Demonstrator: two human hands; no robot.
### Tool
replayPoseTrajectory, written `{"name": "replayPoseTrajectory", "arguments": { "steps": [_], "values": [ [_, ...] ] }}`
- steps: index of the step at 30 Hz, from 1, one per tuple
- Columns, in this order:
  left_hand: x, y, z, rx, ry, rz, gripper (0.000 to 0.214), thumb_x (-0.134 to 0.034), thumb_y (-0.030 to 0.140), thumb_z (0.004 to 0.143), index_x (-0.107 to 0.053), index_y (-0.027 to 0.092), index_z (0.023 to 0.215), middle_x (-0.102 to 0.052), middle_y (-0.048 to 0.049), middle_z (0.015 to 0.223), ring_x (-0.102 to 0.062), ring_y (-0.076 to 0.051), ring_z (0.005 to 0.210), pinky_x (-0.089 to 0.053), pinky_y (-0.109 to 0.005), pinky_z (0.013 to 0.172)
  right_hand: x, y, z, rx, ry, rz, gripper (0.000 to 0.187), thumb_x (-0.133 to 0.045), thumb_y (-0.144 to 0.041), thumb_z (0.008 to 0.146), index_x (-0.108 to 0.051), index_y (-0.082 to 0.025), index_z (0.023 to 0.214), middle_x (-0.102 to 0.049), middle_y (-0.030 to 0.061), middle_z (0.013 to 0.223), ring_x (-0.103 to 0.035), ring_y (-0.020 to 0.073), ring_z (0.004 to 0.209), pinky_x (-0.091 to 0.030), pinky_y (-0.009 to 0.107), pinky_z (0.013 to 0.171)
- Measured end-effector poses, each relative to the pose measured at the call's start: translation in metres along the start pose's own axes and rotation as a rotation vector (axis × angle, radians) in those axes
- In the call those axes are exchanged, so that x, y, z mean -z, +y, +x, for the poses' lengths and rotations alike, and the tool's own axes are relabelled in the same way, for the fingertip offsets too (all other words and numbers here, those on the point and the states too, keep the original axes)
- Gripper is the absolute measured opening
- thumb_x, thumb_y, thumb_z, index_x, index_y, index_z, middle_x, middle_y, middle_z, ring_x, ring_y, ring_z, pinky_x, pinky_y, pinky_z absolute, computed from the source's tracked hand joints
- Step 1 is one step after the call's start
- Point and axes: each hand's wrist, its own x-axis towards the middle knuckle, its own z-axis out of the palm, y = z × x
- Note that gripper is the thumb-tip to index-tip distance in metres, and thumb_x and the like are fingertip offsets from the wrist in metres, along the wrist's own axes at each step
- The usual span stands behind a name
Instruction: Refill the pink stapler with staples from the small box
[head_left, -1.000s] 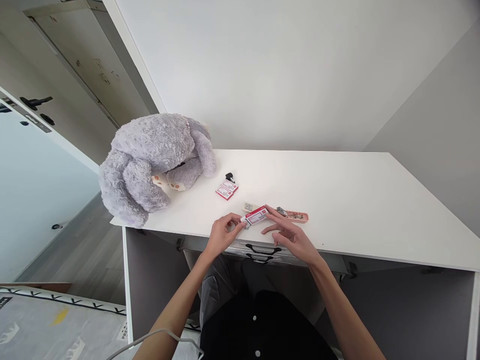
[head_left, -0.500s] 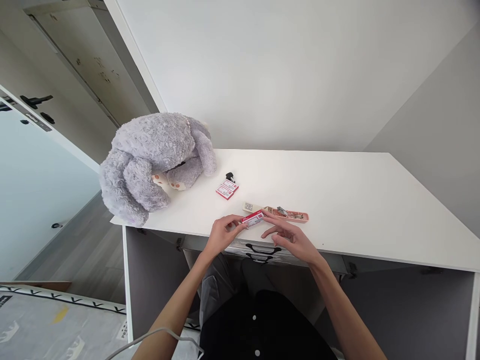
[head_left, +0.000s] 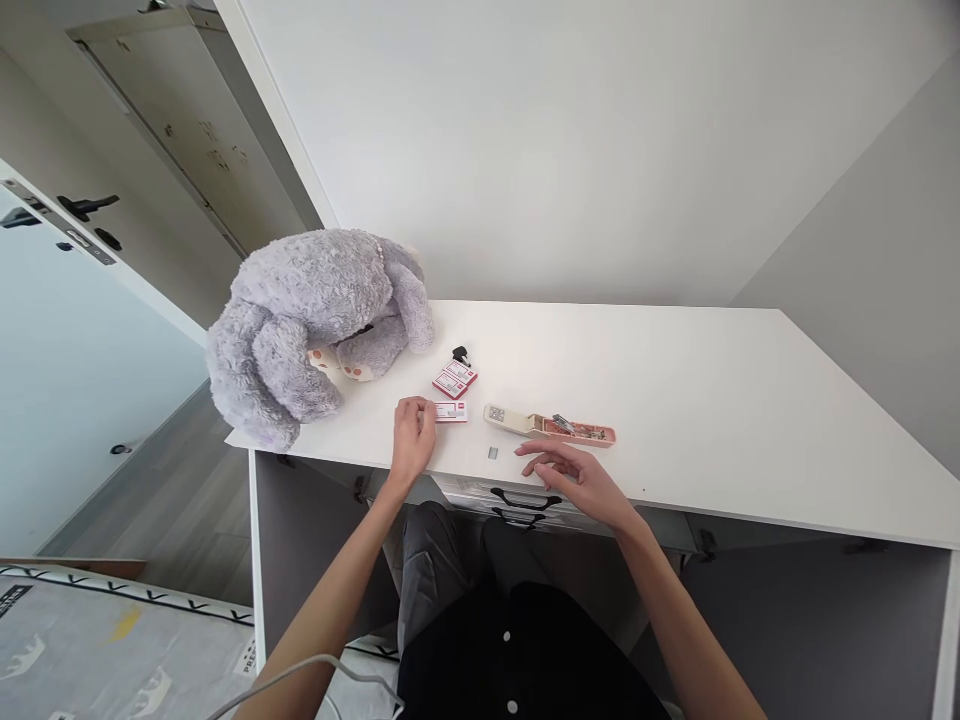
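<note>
My left hand (head_left: pixel 412 438) rests on the white desk (head_left: pixel 712 400) and pinches a small red and white staple box (head_left: pixel 451 412) at its left end. My right hand (head_left: pixel 571 480) hovers open over the desk's front edge, fingers spread, holding nothing. A small grey strip of staples (head_left: pixel 493 453) lies on the desk between the hands. Just beyond my right hand lies an opened pink and cream stapler (head_left: pixel 551 426).
Two more red staple boxes (head_left: pixel 454 379) and a small black clip (head_left: pixel 459 354) lie farther back. A big grey plush toy (head_left: pixel 319 320) fills the desk's left end. A drawer handle (head_left: pixel 525 500) shows under the desk. A wall stands behind.
My left hand carried the staple box to the left and set it on the desk. My right hand let go of it. A strip of staples now lies on the desk.
</note>
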Motion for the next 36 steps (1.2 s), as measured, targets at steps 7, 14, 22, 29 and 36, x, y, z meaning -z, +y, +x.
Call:
{"name": "replayPoseTrajectory", "arguments": {
  "steps": [7,14,22,29,36],
  "values": [
    [0.001,-0.026,0.024,-0.045,0.054,0.169,0.025,-0.052,0.038,0.099,-0.061,0.018,0.112,-0.059,-0.0161,0.120,-0.055,-0.032,0.116,-0.041,-0.056,0.111,-0.002,0.003,0.001,0.001,0.024,0.012,0.034,-0.058,-0.046,0.102,-0.068,-0.027,0.129,-0.071,0.0100,0.130,-0.073,0.0238,0.102,-0.058,0.036,0.077],
    [-0.001,-0.008,0.002,-0.214,0.074,0.245,0.029,-0.055,0.033,0.100,-0.057,0.018,0.125,-0.049,-0.0193,0.137,-0.046,-0.034,0.135,-0.038,-0.055,0.117,-0.018,0.011,0.011,0.024,0.131,-0.229,0.031,-0.063,-0.048,0.097,-0.073,-0.028,0.118,-0.074,0.0052,0.103,-0.069,0.0190,0.079,-0.052,0.030,0.062],
    [-0.024,0.024,-0.017,-0.653,-0.135,0.377,0.045,-0.048,0.021,0.101,-0.044,0.019,0.146,-0.041,-0.0200,0.161,-0.036,-0.034,0.152,-0.035,-0.059,0.120,-0.046,0.020,0.033,0.027,0.292,-0.578,0.030,-0.065,-0.051,0.096,-0.078,-0.032,0.115,-0.069,-0.0006,0.088,-0.059,0.0129,0.058,-0.048,0.030,0.065],
    [-0.032,0.033,-0.016,-0.772,-0.373,0.394,0.064,-0.036,0.007,0.096,-0.033,0.022,0.158,-0.035,-0.0110,0.170,-0.023,-0.031,0.160,-0.033,-0.060,0.123,-0.062,0.024,0.041,0.011,0.352,-0.719,0.025,-0.065,-0.051,0.098,-0.081,-0.032,0.101,-0.071,-0.0012,0.083,-0.061,0.0138,0.062,-0.040,0.029,0.061],
    [-0.033,0.028,-0.015,-0.734,-0.402,0.386,0.067,-0.039,0.006,0.093,-0.035,0.020,0.158,-0.038,-0.0126,0.168,-0.029,-0.030,0.158,-0.034,-0.060,0.123,-0.057,0.026,0.038,0.036,0.362,-0.640,0.035,-0.059,-0.057,0.099,-0.080,-0.029,0.103,-0.075,0.0030,0.108,-0.057,0.0125,0.056,-0.047,0.032,0.065]
  ]
}}
